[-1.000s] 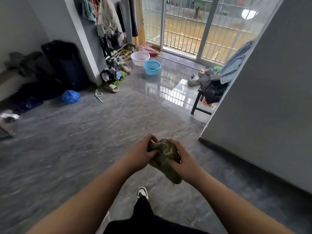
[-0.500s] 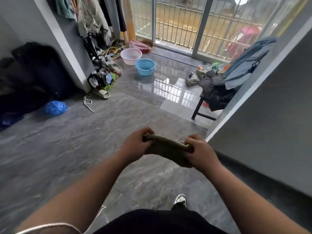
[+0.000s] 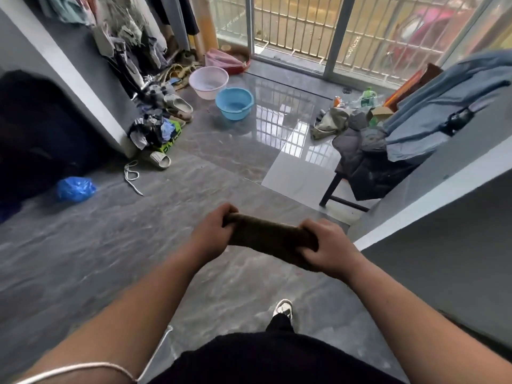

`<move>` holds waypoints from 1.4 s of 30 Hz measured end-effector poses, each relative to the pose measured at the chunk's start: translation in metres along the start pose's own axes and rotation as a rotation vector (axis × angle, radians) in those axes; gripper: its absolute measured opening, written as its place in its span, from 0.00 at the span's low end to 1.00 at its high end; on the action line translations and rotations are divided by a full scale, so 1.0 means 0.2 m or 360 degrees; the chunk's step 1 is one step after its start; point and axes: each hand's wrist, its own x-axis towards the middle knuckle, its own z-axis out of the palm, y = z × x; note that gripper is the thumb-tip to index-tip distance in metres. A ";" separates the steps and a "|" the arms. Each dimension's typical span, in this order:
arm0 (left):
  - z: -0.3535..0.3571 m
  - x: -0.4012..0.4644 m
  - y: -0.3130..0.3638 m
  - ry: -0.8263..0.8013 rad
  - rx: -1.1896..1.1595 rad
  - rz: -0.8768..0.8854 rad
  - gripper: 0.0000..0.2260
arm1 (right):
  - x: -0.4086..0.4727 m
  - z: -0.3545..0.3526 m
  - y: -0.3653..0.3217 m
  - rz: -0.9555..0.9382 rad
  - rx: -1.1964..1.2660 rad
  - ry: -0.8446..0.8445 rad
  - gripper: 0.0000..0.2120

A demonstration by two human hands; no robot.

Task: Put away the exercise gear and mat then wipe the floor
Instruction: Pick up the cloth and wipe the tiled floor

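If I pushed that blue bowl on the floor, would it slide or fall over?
The blue bowl would probably slide: the floor around it looks glossy and smooth. It looks like thin plastic, so likely light. Its wide, low shape makes tipping unlikely, though a hard shove at the rim might rock it.

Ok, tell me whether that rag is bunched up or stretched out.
Stretched out: the rag runs as a taut band between the left hand and right hand, each gripping one end.
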 end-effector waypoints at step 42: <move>2.12 2.73 -1.80 -0.0893 0.0398 0.0145 0.16 | 1.62 1.99 2.44 0.1273 0.0322 0.0099 0.17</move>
